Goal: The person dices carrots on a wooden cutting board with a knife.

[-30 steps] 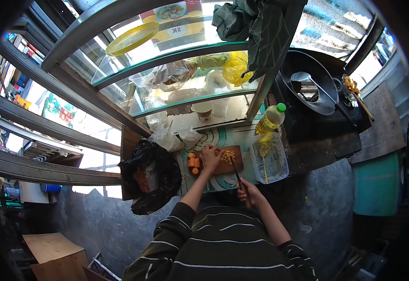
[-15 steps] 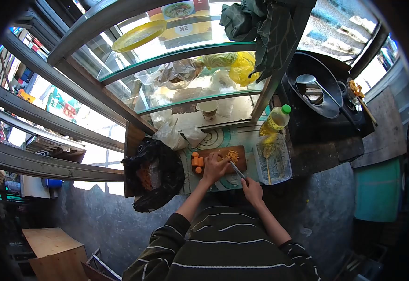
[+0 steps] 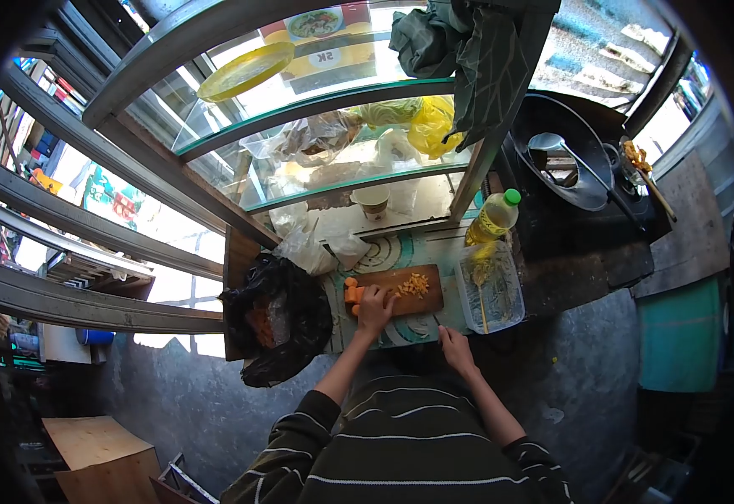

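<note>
On a brown wooden cutting board (image 3: 426, 305) lie several thick carrot chunks (image 3: 353, 294) at the left and a pile of small diced carrot (image 3: 414, 286) at the right. My left hand (image 3: 374, 312) rests on the board's left half, its fingers closed at the nearest carrot chunk and partly covering it. In front of the board's right corner, my right hand (image 3: 456, 348) grips a knife (image 3: 437, 320) by its handle. The knife's blade is seen thinly, apart from the carrot.
Right of the board are a clear plastic container (image 3: 514, 312) and a green-capped bottle (image 3: 493, 220). A black plastic bag (image 3: 306, 307) sits at left. Behind stands a glass display case (image 3: 333, 186) with a paper cup (image 3: 372, 202). A wok (image 3: 543, 105) with a ladle occupies the stove.
My left hand has moved left, from beside the diced carrot to the chunks. My right hand has drawn the knife off the board, toward my body.
</note>
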Demonstrator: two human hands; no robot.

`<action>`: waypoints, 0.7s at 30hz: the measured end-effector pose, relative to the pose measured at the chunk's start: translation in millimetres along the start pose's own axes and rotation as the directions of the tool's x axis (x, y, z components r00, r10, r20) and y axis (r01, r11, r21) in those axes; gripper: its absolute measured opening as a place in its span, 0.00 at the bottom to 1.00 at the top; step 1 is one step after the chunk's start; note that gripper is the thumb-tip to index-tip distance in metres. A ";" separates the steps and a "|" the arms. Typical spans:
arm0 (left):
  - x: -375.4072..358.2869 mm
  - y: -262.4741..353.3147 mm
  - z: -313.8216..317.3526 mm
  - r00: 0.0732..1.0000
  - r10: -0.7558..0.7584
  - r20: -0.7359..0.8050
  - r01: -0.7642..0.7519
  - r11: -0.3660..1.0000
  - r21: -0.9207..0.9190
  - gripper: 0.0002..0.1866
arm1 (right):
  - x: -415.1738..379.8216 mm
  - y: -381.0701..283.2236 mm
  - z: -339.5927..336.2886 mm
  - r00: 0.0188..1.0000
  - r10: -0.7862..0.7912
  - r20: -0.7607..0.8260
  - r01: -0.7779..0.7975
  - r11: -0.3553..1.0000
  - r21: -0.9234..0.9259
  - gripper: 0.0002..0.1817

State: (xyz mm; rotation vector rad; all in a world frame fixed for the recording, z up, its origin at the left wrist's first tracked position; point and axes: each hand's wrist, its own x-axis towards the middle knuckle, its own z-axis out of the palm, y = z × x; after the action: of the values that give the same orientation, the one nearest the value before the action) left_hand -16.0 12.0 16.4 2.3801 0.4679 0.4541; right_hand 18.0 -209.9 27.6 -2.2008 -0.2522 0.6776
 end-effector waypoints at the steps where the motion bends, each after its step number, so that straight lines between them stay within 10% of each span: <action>1: -0.5 3.1 -0.5 1.000 0.016 -0.019 -0.016 1.000 -0.008 0.10 | 2.5 1.3 6.9 0.999 0.005 0.048 -0.008 0.997 0.074 0.24; 7: 0.0 6.9 10.2 1.000 0.024 -0.019 -0.024 0.999 0.034 0.07 | 18.3 -8.6 35.5 0.967 0.054 0.249 -0.123 0.955 0.270 0.25; 21: -1.6 5.2 18.4 0.997 0.006 -0.074 0.000 0.997 0.076 0.03 | 12.5 -24.4 37.4 0.960 0.064 0.273 -0.079 0.996 0.045 0.30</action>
State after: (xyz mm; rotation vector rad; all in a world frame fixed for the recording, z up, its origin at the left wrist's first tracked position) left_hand -8.3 -2.4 6.3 2.4440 0.5238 0.5361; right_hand 9.0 -164.9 21.0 -2.0696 -0.2907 1.0170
